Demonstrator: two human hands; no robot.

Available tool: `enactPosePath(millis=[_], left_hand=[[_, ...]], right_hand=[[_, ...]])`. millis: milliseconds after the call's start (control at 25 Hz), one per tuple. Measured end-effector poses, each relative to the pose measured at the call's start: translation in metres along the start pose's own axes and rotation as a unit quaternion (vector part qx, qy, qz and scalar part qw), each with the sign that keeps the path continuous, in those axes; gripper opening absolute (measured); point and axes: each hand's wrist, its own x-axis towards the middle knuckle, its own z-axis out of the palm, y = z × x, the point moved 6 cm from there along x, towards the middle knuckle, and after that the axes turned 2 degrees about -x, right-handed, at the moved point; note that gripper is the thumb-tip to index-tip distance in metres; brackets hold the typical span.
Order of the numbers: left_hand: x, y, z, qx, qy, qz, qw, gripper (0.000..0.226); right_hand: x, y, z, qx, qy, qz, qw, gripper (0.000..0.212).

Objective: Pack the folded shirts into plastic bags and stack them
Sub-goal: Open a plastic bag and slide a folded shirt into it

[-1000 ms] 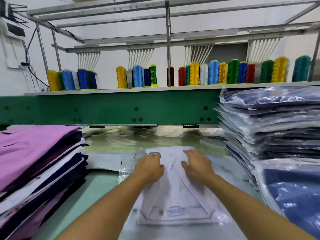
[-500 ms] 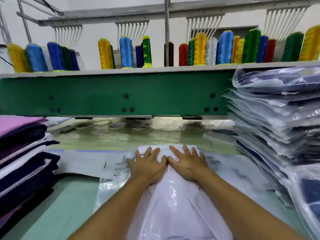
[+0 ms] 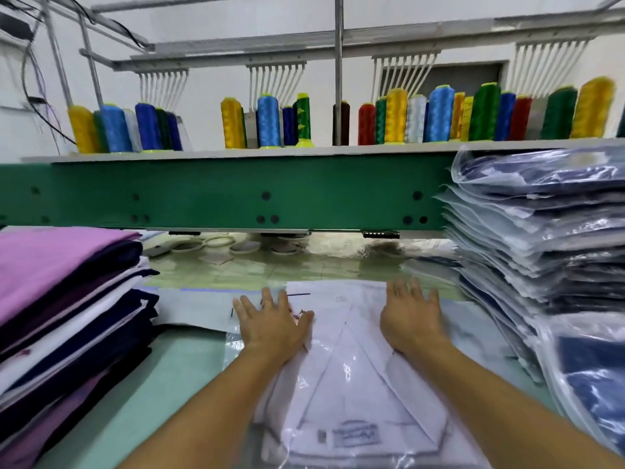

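Both hands flat, fingers straight: left hand and right hand pressed on bagged white shirt, gripping nothing.

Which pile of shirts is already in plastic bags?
The tall pile on the right: its shirts shine inside clear bags, while the left pile is bare cloth.

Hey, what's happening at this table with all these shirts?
A person is packing shirts. The left hand and right hand lie flat and open on a white folded shirt inside a clear plastic bag on the table. A pile of unbagged folded shirts sits to the left; a tall stack of bagged shirts stands to the right.
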Motion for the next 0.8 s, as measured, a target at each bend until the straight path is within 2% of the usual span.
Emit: enactPosePath(millis=[240,440,640,720,800], left_hand=[[-0.074,0.020,-0.018,-0.085,-0.014,0.052,0.995,0.071],[-0.144,0.012,0.008,-0.109,-0.007,0.079,0.991,0.060],[-0.162,-0.016,0.013,-0.133,-0.007,0.039,0.990,0.071],[-0.168,-0.022,0.006,-0.114,0.027,0.001,0.993,0.074],[-0.176,-0.030,-0.006,-0.106,0.083,-0.028,0.991,0.073]], right_hand=[[-0.076,-0.041,-0.030,0.105,0.019,-0.068,0.992,0.062],[-0.152,-0.073,-0.012,0.150,-0.028,-0.128,0.980,0.055],[-0.174,-0.033,0.009,0.136,-0.081,-0.093,0.983,0.070],[-0.177,-0.014,0.012,0.131,-0.098,-0.072,0.984,0.075],[-0.178,-0.001,0.012,0.129,-0.096,-0.052,0.986,0.071]])
